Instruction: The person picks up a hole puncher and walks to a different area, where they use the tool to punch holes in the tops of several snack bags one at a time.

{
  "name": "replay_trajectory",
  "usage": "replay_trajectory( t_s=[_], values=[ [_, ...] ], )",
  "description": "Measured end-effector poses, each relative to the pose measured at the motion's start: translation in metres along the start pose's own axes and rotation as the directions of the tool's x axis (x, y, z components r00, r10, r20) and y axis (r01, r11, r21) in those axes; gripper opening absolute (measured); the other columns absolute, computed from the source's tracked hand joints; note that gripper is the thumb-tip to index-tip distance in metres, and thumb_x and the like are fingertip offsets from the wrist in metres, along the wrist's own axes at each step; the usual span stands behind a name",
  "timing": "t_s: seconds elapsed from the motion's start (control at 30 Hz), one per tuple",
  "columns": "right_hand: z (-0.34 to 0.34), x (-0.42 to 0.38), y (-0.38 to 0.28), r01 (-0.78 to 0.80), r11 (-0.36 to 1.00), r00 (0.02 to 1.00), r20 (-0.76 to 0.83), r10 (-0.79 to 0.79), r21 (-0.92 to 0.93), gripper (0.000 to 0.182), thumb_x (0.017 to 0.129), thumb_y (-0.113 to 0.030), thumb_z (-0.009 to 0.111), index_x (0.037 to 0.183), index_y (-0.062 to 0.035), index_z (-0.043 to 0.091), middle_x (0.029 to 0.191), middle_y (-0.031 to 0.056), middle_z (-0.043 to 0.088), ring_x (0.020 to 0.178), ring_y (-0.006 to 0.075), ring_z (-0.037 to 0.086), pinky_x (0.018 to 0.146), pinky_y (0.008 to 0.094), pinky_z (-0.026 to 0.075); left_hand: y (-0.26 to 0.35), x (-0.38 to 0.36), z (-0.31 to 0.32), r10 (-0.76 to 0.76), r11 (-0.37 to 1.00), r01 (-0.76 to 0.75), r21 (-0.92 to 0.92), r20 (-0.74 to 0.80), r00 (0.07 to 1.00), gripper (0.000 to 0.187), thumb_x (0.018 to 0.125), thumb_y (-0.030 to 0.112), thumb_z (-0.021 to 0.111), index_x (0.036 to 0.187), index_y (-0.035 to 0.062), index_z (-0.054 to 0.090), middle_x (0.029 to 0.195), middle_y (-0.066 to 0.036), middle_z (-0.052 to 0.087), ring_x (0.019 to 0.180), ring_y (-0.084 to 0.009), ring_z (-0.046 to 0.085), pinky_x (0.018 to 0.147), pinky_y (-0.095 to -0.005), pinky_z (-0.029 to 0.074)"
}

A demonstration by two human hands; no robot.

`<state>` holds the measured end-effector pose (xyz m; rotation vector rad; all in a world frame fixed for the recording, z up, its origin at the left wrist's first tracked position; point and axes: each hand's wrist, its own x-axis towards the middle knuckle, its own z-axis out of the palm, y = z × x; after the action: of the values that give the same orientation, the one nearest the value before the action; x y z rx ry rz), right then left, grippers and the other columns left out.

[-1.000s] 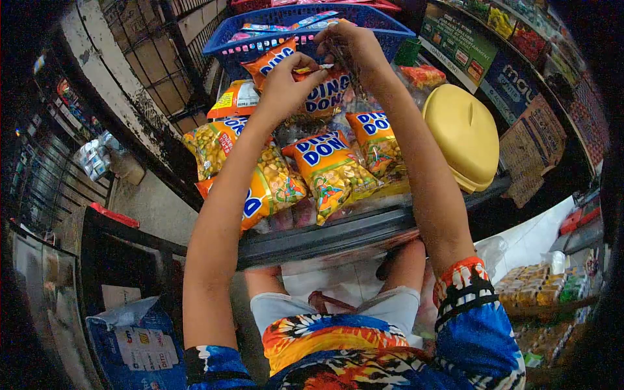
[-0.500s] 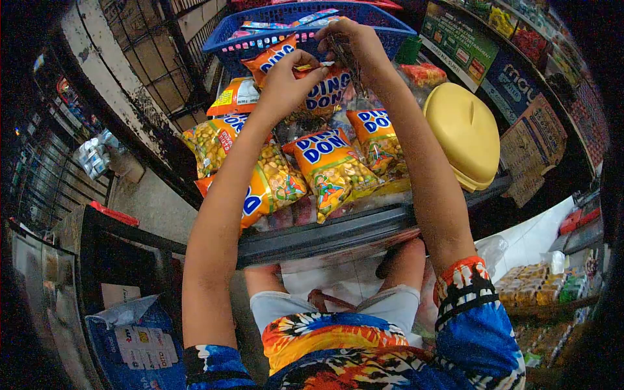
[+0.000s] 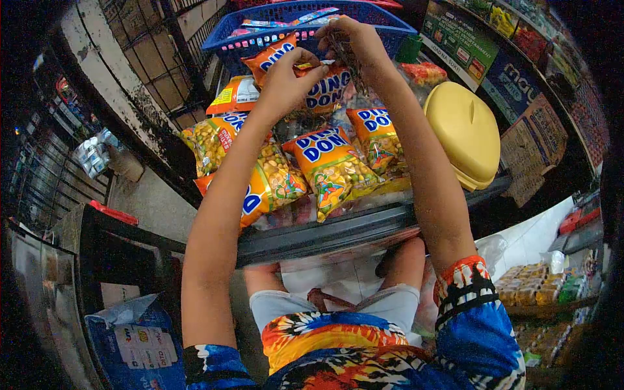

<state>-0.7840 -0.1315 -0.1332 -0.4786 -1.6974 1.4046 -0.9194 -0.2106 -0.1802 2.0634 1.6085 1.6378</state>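
My left hand [image 3: 292, 78] is closed, thumb and fingers pinched at the top edge of an orange Ding Dong snack pack [image 3: 325, 93]. Just right of it, my right hand [image 3: 354, 42] has its fingers bent down over dark, see-through wrapping; what they grip is too unclear to make out. Another orange pack [image 3: 273, 57] stands behind my left hand. Nearer to me lie more nut-filled packs, one in the middle [image 3: 331, 170], one on the right [image 3: 378, 140] and several on the left [image 3: 276, 182], partly behind my left forearm.
A blue plastic basket [image 3: 224, 40] with blue and pink packets sits behind my hands. On the right stands a yellow lidded container [image 3: 463, 133]. The black counter edge [image 3: 325, 235] runs in front of me. Shelves with small goods [image 3: 539, 286] are at the lower right.
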Motion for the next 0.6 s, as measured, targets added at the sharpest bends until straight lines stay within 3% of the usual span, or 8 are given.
replay_trajectory(
  t_s=[0.17, 0.27, 0.37, 0.43, 0.6],
  values=[
    [0.0009, 0.0011, 0.0013, 0.006, 1.0, 1.0, -0.013, -0.006, -0.002, 0.034, 0.085, -0.033, 0.047, 0.087, -0.0029, 0.064, 0.073, 0.0047, 0.059, 0.059, 0.0138, 0.055, 0.053, 0.028, 0.045, -0.002, 0.0009, 0.0005, 0.005, 1.0, -0.005, 0.001, 0.005, 1.0, 0.03, 0.077, 0.026, 0.067, 0.088, -0.0008, 0.06, 0.087, -0.013, 0.065, 0.084, -0.0223, 0.062, 0.075, -0.0316, 0.046],
    [0.0007, -0.0009, -0.0007, 0.066, 0.998, 0.998, -0.025, -0.065, 0.023, 0.025, 0.077, -0.024, 0.052, 0.077, -0.0029, 0.066, 0.067, 0.0076, 0.06, 0.056, 0.0152, 0.056, 0.045, 0.0296, 0.048, -0.0024, 0.0007, 0.0013, 0.023, 1.0, -0.023, 0.008, -0.008, 1.0, 0.03, 0.078, 0.026, 0.067, 0.088, -0.0008, 0.06, 0.087, -0.013, 0.065, 0.084, -0.0223, 0.063, 0.075, -0.0316, 0.047],
    [0.0004, -0.0009, -0.0007, -0.007, 1.0, 1.0, -0.003, 0.007, -0.018, 0.035, 0.086, -0.033, 0.046, 0.09, -0.003, 0.064, 0.075, 0.0052, 0.059, 0.06, 0.0144, 0.056, 0.053, 0.0283, 0.046, -0.0006, 0.0003, 0.0008, 0.015, 1.0, -0.015, 0.018, -0.003, 1.0, 0.03, 0.078, 0.026, 0.067, 0.089, -0.0008, 0.061, 0.088, -0.013, 0.065, 0.085, -0.0223, 0.063, 0.075, -0.0315, 0.047],
    [0.0012, 0.0001, -0.0005, 0.013, 0.999, 0.999, -0.036, -0.012, 0.038, 0.025, 0.077, -0.023, 0.052, 0.077, -0.0024, 0.066, 0.067, 0.008, 0.061, 0.057, 0.0155, 0.058, 0.046, 0.029, 0.047, 0.0009, -0.0004, 0.0008, 0.001, 1.0, -0.001, 0.003, -0.007, 1.0, 0.03, 0.077, 0.026, 0.067, 0.089, -0.0006, 0.061, 0.089, -0.014, 0.065, 0.085, -0.0224, 0.063, 0.075, -0.0313, 0.047],
    [0.0014, 0.0005, -0.0008, 0.03, 0.999, 0.999, -0.036, -0.029, 0.038, 0.025, 0.076, -0.023, 0.054, 0.077, -0.0015, 0.066, 0.069, 0.0088, 0.062, 0.058, 0.016, 0.059, 0.048, 0.0284, 0.047, 0.0028, 0.0005, -0.0017, -0.05, 0.998, 0.048, 0.047, 0.041, 0.998, 0.029, 0.078, 0.025, 0.068, 0.094, 0.0011, 0.06, 0.095, -0.011, 0.065, 0.092, -0.0189, 0.061, 0.082, -0.0304, 0.045]
  ],
)
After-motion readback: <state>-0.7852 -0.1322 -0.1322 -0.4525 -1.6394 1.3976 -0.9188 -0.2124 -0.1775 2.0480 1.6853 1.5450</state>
